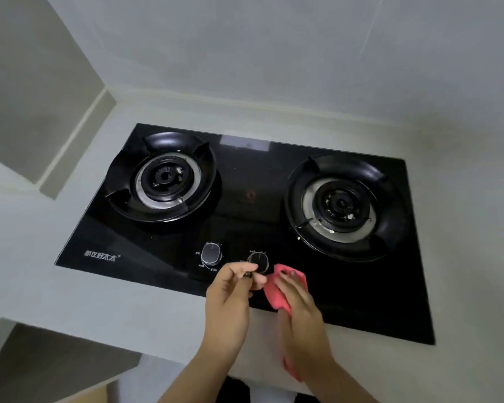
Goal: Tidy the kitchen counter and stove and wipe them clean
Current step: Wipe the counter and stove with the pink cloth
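Fingers of the left hand (230,289) pinch the right round black stove knob (258,260), right hand (298,303) flat on the pink cloth (277,289) — best steady it, wipe close around.

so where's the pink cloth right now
In the head view the pink cloth lies under the right hand on the stove's front edge, just right of the right-hand knob that the left hand touches.
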Demonstrator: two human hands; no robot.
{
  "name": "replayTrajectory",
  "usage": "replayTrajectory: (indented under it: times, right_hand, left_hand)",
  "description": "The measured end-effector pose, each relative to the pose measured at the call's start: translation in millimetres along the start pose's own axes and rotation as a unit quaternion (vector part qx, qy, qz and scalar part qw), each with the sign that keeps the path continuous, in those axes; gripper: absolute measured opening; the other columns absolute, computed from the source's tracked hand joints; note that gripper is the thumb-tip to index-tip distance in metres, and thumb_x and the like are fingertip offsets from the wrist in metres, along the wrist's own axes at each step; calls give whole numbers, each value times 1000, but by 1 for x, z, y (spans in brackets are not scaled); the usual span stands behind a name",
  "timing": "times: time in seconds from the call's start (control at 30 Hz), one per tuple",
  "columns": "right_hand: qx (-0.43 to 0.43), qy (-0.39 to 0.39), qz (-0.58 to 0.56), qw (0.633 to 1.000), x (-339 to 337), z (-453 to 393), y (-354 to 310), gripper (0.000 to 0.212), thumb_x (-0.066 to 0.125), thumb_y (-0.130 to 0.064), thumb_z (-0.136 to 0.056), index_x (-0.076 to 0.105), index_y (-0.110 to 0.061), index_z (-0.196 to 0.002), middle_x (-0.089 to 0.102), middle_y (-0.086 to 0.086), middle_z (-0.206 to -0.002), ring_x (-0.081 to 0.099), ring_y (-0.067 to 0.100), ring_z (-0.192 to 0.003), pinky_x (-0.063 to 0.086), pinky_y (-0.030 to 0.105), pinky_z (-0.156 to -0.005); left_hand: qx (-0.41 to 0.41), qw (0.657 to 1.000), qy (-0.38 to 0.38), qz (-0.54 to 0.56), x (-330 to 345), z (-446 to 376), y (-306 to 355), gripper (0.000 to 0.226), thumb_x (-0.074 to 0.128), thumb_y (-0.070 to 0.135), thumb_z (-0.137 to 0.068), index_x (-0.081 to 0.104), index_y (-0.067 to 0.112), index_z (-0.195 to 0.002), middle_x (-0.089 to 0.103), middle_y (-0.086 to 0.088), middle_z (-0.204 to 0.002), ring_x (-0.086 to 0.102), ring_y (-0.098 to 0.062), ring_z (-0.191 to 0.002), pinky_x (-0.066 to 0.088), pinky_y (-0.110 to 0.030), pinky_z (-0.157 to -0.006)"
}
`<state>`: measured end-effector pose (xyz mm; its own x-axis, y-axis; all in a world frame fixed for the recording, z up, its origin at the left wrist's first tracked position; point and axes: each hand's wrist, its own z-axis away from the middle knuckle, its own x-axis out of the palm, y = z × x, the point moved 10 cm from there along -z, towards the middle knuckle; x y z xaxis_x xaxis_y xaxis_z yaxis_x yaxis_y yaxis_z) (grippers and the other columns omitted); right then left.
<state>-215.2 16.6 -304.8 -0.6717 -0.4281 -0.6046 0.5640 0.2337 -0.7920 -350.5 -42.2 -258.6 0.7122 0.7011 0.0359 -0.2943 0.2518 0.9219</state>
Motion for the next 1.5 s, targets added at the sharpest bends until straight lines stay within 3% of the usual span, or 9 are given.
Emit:
replayTrajectory:
  times: [0.17,0.3,0.47,0.6,0.8,0.93,1.17,1.23,1.5]
  right_hand:
    - [4,136,-64,989,-32,-48,-79,53,37,-9,-82,56,-11,-132,50,-6,-140,41,7,-133,22,8,-110]
    - [-40,120,34,991,-27,-159,-125,53,38,0,-87,45,-4,-139,40,5,-148,31,15,-139,6,3,-110]
    - [17,19,186,982,21,-292,-80,55,41,-3,-91,32,-2,-145,23,13,-155,13,30,-145,12,44,-120]
    - [52,-9,301,952,56,-294,-45,62,42,-10,-92,21,-11,-151,13,6,-160,-4,33,-147,-1,50,-117]
    - [-156,-103,240,953,106,-218,-87,61,41,-6,-84,41,-14,-144,32,4,-154,10,31,-147,5,47,-120]
    - [-213,-154,201,944,114,-184,-91,57,41,-9,-80,51,-10,-137,40,5,-149,15,29,-146,3,40,-119]
    - [18,-16,267,963,50,-314,-47,61,43,-10,-91,26,-13,-150,16,5,-159,-1,29,-147,1,49,-119]
    - [24,-5,268,963,50,-318,-47,61,43,-10,-92,25,-12,-150,15,5,-160,-2,30,-147,0,48,-119]
    - [-181,-216,233,931,103,-190,-74,61,42,-7,-93,25,-16,-151,11,-1,-160,-10,24,-148,-9,42,-118]
  left_hand:
    - [20,1000,-7,5,-50,-34,32,22,46,-4,-95,66,5,-93,71,-3,-79,66,-13,-78,52,-18,-75]
    - [22,999,0,23,-72,-51,45,23,46,-3,-95,67,7,-92,71,-4,-79,67,-13,-78,53,-20,-75]
    - [17,999,34,34,-90,-65,43,24,46,-3,-95,67,8,-91,71,-7,-79,66,-15,-78,52,-17,-73]
    - [18,997,57,38,-102,-75,42,25,46,-4,-95,67,9,-90,72,-7,-79,67,-14,-77,51,-15,-71]
    - [9,996,72,53,-105,-80,42,24,46,-4,-95,67,7,-92,71,-4,-76,66,-13,-75,52,-17,-72]
    - [17,996,77,44,-100,-79,44,24,47,-4,-95,68,7,-92,72,-9,-78,66,-16,-76,53,-21,-74]
    - [20,992,118,39,-108,-73,36,24,47,-1,-95,68,11,-92,73,-8,-81,69,-15,-80,48,-29,-80]
    - [22,990,132,43,-110,-64,37,23,48,0,-95,68,11,-92,73,-7,-81,69,-15,-80,48,-30,-81]
    - [25,989,136,57,-89,-39,47,23,48,-1,-95,68,11,-91,73,-8,-80,69,-16,-79,49,-31,-80]
